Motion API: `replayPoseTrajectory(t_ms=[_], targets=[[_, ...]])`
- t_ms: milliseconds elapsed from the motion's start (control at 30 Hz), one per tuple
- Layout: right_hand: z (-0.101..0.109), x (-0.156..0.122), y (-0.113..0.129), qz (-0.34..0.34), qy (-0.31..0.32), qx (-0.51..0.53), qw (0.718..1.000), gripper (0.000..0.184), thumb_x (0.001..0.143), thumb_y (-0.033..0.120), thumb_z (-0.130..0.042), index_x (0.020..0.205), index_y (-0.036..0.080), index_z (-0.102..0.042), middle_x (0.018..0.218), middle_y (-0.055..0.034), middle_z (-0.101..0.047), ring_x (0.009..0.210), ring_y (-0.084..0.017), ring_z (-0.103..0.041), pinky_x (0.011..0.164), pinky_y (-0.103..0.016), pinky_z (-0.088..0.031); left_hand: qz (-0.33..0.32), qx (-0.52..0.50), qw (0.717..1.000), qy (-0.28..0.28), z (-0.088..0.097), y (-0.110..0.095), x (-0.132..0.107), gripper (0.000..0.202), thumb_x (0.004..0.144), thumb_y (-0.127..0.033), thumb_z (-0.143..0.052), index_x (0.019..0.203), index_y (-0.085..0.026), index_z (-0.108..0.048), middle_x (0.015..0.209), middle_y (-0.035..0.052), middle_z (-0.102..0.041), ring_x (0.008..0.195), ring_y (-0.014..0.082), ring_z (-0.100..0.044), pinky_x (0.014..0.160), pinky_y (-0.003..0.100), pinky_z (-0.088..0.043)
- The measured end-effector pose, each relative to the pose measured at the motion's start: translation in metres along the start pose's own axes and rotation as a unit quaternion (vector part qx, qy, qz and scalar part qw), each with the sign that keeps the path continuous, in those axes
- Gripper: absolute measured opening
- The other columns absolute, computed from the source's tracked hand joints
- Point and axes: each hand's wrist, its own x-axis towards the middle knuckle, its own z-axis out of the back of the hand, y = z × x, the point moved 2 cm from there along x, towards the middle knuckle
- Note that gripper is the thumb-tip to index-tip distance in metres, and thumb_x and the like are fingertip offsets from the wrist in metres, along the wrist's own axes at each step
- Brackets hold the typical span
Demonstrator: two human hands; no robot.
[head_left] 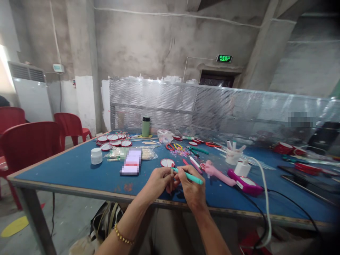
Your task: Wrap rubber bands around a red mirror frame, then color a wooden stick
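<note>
Close to the table's front edge, my left hand (158, 181) pinches a small pale wooden stick (172, 173) with a red tip. My right hand (193, 187) grips a turquoise marker pen (190, 176), whose point meets the stick near its top. Just beyond the fingers lies a round white disc with a red rim (167, 162). Pink and red pens (196, 164) rest to the right of it. Fingers partly hide the stick's lower end.
A phone (132, 162) and a white jar (96, 156) stand left on the blue table (66, 173). Behind are several red-rimmed discs (116, 142), pliers (177, 146) and a green bottle (146, 126). A pen cup (233, 156), pink glue gun (217, 172) and cables are to the right.
</note>
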Motion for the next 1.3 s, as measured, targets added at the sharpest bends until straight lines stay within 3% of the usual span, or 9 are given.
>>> replayPoseTrajectory(t_ms=[400, 1300], targets=[[0.0009, -0.0015, 0.004, -0.002, -0.007, -0.007, 1.0, 0.029, 0.084, 0.045, -0.064, 0.072, 0.019, -0.063, 0.06, -0.0009, -0.07, 0.042, -0.015, -0.064, 0.041, -0.024, -0.053, 0.006, -0.006, 1.0, -0.001, -0.0005, -0.0023, -0.0005, 0.032, 0.084, -0.042, -0.056, 0.065, -0.017, -0.051, 0.052, -0.0018, -0.053, 0.044, 0.0101, -0.049, 0.046, 0.02, -0.039], [0.002, -0.0015, 0.0018, 0.012, 0.003, -0.019, 1.0, 0.026, 0.086, 0.042, -0.062, 0.073, 0.02, -0.062, 0.06, -0.0004, -0.068, 0.043, -0.015, -0.064, 0.042, -0.024, -0.053, 0.009, -0.008, 1.0, -0.005, -0.0012, -0.0028, -0.0008, 0.037, 0.084, -0.048, -0.056, 0.064, -0.017, -0.052, 0.05, -0.0017, -0.053, 0.043, 0.0102, -0.049, 0.045, 0.02, -0.038]])
